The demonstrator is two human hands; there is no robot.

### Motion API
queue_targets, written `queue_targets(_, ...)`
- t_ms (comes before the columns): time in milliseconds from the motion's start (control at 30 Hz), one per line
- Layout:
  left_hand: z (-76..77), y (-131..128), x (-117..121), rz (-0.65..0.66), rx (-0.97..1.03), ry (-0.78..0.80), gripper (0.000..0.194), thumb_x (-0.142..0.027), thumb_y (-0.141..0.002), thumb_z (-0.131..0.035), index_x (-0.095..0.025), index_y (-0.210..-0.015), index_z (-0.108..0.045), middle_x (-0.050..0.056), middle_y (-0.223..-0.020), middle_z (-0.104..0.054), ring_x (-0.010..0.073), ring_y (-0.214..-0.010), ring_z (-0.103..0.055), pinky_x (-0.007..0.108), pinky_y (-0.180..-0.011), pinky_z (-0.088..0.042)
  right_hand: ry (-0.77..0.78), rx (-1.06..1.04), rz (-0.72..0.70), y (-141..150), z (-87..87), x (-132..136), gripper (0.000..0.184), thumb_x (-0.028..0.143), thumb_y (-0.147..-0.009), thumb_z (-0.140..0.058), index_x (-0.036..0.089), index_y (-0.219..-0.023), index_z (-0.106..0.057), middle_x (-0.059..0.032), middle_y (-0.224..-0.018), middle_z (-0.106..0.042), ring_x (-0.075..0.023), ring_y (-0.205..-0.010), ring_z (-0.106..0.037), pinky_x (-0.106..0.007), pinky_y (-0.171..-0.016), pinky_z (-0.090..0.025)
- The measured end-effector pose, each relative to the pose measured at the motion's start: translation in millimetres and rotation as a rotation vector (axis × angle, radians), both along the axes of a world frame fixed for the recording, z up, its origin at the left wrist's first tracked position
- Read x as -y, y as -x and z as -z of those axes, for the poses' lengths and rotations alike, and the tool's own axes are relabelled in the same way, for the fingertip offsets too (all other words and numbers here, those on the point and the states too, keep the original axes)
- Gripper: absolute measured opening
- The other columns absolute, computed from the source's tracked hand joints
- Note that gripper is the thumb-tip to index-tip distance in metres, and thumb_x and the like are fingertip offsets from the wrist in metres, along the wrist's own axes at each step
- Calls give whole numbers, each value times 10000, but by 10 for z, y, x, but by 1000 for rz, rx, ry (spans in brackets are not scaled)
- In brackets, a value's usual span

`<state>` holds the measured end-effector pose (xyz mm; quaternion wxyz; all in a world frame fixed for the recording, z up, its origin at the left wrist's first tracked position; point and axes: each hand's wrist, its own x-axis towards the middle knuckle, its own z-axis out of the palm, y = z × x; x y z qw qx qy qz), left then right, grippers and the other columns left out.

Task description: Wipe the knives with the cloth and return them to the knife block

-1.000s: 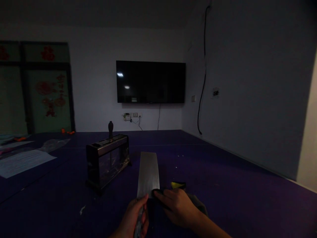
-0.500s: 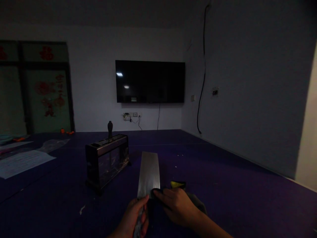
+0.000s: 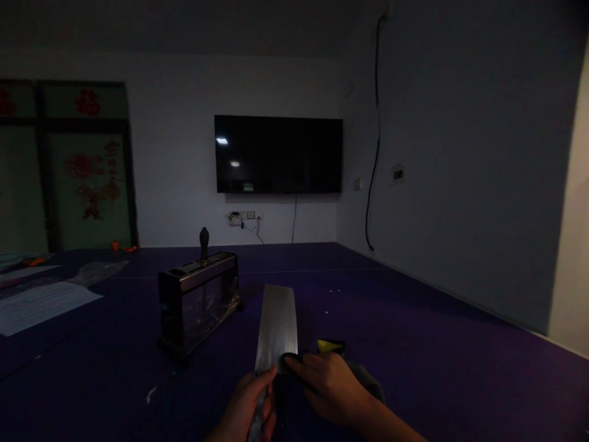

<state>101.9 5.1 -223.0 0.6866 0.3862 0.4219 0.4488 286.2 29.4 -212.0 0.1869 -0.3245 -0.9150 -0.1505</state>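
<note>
My left hand (image 3: 251,402) is closed around the handle of a cleaver (image 3: 277,328), whose broad steel blade points away from me. My right hand (image 3: 334,383) grips a dark grey cloth with a yellow patch (image 3: 330,347). Its index finger presses a dark fold of that cloth against the blade's face, near the handle at the right edge. Much of the cloth is hidden behind the right hand. Left of the blade stands a knife block (image 3: 197,301) with clear sides, and one dark knife handle (image 3: 204,241) rises from its top.
The table has a purple-blue surface (image 3: 437,344). Printed paper (image 3: 50,304) and clear plastic wrapping (image 3: 99,271) lie at the left, with small orange items (image 3: 124,247) farther back. A white scrap (image 3: 150,394) is near the front. A television (image 3: 278,153) hangs on the far wall.
The scene sits slightly lower in the picture now. Both hands keep their hold on the cleaver and the cloth, with no clear movement between them.
</note>
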Motion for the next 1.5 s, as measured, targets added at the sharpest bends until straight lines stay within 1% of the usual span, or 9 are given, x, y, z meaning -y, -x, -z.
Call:
queue_targets(200,46,-13,-12,14,22,-32,589,-735,-409,-640,-206,-574,-441,-85,-306,-382,85,-219,-346,170,-252,-191,-10,-10,21,-20,33,-24,520,137,-772,-465,218,-1286,-449,-49,-840,-640,-161,-677,-602,-249,-549,-390)
queue_targets(500,36,-11,-56,127,-32,-109,587,-731,-441,-627,-189,-414,-406,-52,-246,-322,78,-207,-339,176,-265,-121,-46,-81,31,-26,18,-26,533,106,-753,-475,203,-1277,-471,-58,-843,-658,-170,-670,-601,-258,-541,-389)
queue_targets(700,28,-18,-16,94,-32,-119,586,-728,-409,-645,-195,-424,-401,-65,-253,-313,84,-208,-332,183,-272,-117,-41,-86,56,-20,18,-30,540,92,-757,-485,211,-1283,-471,-51,-838,-664,-170,-674,-603,-255,-560,-405)
queue_targets(867,33,-11,-21,143,-73,-169,617,-740,-474,-606,-196,-356,-338,-46,-235,-300,75,-208,-321,181,-285,-112,-49,-106,87,-19,7,-27,511,117,-788,-478,210,-1290,-463,-51,-842,-665,-171,-686,-607,-256,-565,-409)
queue_targets(967,54,-12,-37,144,-70,-169,613,-733,-473,-610,-193,-344,-349,-41,-231,-299,77,-204,-320,181,-281,-116,-63,-122,109,-17,13,-36,513,121,-786,-482,209,-1291,-460,-48,-844,-662,-178,-699,-615,-260,-567,-416)
queue_targets(1100,92,-23,-72,112,-35,-162,587,-716,-462,-630,-191,-374,-382,-51,-243,-304,76,-205,-316,177,-279,-131,-77,-139,176,-12,18,-51,516,122,-781,-485,215,-1288,-462,-42,-839,-659,-175,-682,-620,-256,-570,-430)
queue_targets(1300,157,-13,-92,139,-28,-185,570,-689,-487,-633,-195,-383,-368,-62,-253,-286,81,-204,-328,179,-279,-139,-74,-186,273,-18,-5,-86,507,106,-784,-455,200,-1281,-474,-52,-860,-667,-185,-719,-638,-265,-634,-475)
queue_targets(1400,169,-5,-84,149,-40,-203,521,-657,-513,-633,-194,-428,-409,-72,-255,-288,77,-205,-316,179,-281,-147,-70,-205,344,-36,-16,-115,495,109,-803,-428,207,-1287,-467,-48,-850,-667,-179,-693,-645,-253,-600,-481)
queue_targets(1500,154,-7,-80,155,-70,-212,513,-633,-527,-626,-199,-395,-384,-71,-240,-253,78,-208,-312,181,-284,-144,-69,-229,411,-67,-18,-148,493,123,-819,-407,219,-1300,-450,-45,-843,-665,-171,-669,-646,-241,-568,-477)
